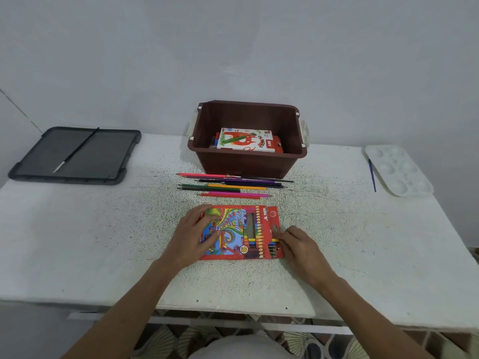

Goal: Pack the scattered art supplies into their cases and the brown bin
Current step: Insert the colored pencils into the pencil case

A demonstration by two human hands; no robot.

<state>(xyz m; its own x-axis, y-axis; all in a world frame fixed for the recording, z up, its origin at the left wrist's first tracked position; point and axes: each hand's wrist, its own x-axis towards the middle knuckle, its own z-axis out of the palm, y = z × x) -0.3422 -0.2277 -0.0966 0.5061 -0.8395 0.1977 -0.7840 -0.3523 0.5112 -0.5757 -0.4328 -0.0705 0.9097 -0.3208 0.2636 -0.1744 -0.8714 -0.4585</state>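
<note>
Item 1, pencil case (238, 231): red printed card box, lying flat on the table (103, 242) directly in front of you, flap end pointing right, several pencils showing at that end.

Item 2, your left hand (197, 234): you are pressing it flat on the left half of the case, fingers straight and spread.

Item 3, your right hand (298, 244): you are holding it at the open end, fingertips drawn together and pinching the end of a yellow pencil (274, 240) that is sitting partly inside the case.

Item 4, loose coloured pencils (233, 185): lying in rough rows between the case and the brown bin (246, 161).

Item 5, brown bin: standing at the far middle of the table, holding an oil pastels box (246, 141).

Item 6, grey lid (103, 161): lying far left, a black brush (75, 150) resting across it.

Item 7, white palette (399, 169): sitting far right, a blue brush (372, 174) lying just beside it.
</note>
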